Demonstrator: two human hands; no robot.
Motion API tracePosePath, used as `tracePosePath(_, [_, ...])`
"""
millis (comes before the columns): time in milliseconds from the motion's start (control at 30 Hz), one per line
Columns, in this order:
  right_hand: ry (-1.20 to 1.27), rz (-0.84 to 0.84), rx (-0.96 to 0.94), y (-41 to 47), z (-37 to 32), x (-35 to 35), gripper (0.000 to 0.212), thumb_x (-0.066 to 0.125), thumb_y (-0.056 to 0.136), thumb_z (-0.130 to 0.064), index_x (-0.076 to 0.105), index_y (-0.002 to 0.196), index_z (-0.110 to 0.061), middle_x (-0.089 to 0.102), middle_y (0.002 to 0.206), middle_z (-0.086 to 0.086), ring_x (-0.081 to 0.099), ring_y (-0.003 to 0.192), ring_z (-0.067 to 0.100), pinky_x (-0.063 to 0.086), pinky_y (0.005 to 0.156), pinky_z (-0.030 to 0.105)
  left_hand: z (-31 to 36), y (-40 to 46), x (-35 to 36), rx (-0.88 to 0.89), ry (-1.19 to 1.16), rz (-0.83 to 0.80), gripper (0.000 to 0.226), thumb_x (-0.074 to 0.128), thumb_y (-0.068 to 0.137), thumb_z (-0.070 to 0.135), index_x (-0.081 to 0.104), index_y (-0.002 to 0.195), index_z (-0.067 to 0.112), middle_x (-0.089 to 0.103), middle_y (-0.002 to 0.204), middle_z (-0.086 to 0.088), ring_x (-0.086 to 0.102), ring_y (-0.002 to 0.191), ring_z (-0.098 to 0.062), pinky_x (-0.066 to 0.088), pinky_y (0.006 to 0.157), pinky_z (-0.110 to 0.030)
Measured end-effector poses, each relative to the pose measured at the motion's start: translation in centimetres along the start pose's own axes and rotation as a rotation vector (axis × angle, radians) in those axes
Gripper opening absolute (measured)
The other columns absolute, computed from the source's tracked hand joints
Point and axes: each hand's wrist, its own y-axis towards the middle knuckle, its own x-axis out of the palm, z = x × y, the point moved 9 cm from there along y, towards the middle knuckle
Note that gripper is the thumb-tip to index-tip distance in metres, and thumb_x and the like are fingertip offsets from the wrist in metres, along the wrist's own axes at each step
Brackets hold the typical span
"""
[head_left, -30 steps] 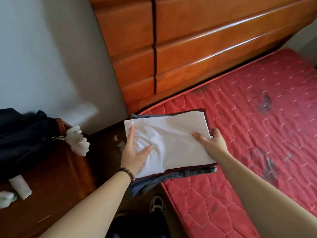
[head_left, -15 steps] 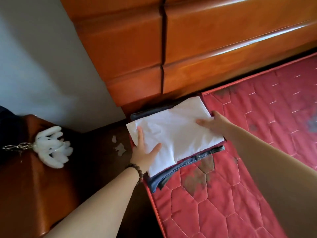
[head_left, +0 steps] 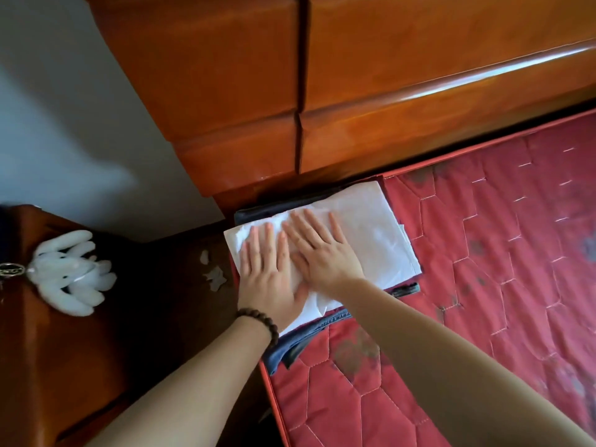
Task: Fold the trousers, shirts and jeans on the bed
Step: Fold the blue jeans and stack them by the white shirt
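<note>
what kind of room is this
Most likely a bedroom: a red quilted mattress lies against a wooden headboard, a stack of folded clothes sits on its corner with a white shirt on top, and a wooden bedside cabinet stands beside it.

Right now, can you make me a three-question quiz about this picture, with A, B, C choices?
1. Where does the pile of folded clothes lie?
A. on the mattress corner by the headboard
B. on the floor
C. on the side table

2. What colour is the top piece?
A. red
B. white
C. black

3. How are the hands?
A. both flat on the pile
B. both curled in fists
C. one lifted in the air

Answers:
1 A, the pile sits on the red mattress beside the wooden headboard.
2 B, the top fold is white.
3 A, left hand and right hand press flat.
</note>
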Motion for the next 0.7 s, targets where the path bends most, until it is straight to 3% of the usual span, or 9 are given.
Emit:
tracePosePath(100, [-0.051,-0.022,0.062,-0.8,3.0,1.6,0.063,0.023,0.095,-0.06,0.017,0.152,-0.034,0.015,0.16,0.006,0.005,0.148,0.028,-0.002,0.117,0.057,-0.6,0.4,2.1,0.013,0.059,-0.054,0.109,0.031,0.076,0.083,0.013,0.151,0.006,0.004,0.157,-0.023,-0.001,0.145,-0.042,0.006,0.117,-0.056])
tracePosePath(233, [-0.099,0.011,0.191,-1.9,8.4,1.2,0.069,0.021,0.09,-0.071,0.014,0.151,-0.04,0.007,0.161,0.004,-0.002,0.148,0.026,0.0,0.119,0.05,-0.5,1.0,3.0,0.05,0.062,-0.054,0.117,0.027,0.07,0.09,0.017,0.151,0.007,0.006,0.157,-0.025,0.001,0.144,-0.045,0.011,0.115,-0.059])
tracePosePath(400, [0.034,0.045,0.188,-2.1,10.3,2.2,0.062,0.022,0.094,-0.065,0.012,0.151,-0.041,-0.001,0.161,0.004,-0.008,0.148,0.022,-0.002,0.12,0.043,-0.7,1.7,3.9,0.055,0.052,-0.031,0.115,0.028,0.071,0.089,0.011,0.153,0.01,0.0,0.158,-0.023,-0.003,0.145,-0.042,0.007,0.116,-0.057])
tracePosePath(533, [0.216,0.051,0.141,-1.7,11.1,2.2,0.058,0.027,0.096,-0.055,0.021,0.151,-0.036,0.004,0.161,0.003,-0.007,0.148,0.021,-0.005,0.119,0.044,-1.0,2.0,4.5,0.065,-0.071,-0.03,0.1,0.027,0.078,0.082,0.008,0.153,0.017,-0.01,0.16,-0.011,-0.01,0.146,-0.034,-0.007,0.118,-0.046])
tracePosePath(633, [0.203,-0.014,0.153,-1.6,11.0,2.1,0.058,0.03,0.098,-0.054,0.016,0.151,-0.036,0.001,0.162,0.004,-0.009,0.148,0.023,-0.008,0.119,0.043,-1.4,2.2,3.9,0.108,-0.174,-0.046,0.09,0.035,0.085,0.072,0.006,0.153,0.021,-0.018,0.157,-0.004,-0.021,0.144,-0.027,-0.016,0.115,-0.038])
tracePosePath(700, [0.066,-0.079,0.163,-1.5,10.4,1.6,0.06,0.029,0.098,-0.054,0.01,0.152,-0.035,-0.004,0.162,0.006,-0.01,0.148,0.025,-0.008,0.119,0.043,-1.5,1.9,2.8,0.127,-0.221,-0.063,0.084,0.044,0.089,0.061,0.011,0.153,0.018,-0.017,0.157,-0.004,-0.022,0.144,-0.026,-0.015,0.115,-0.038])
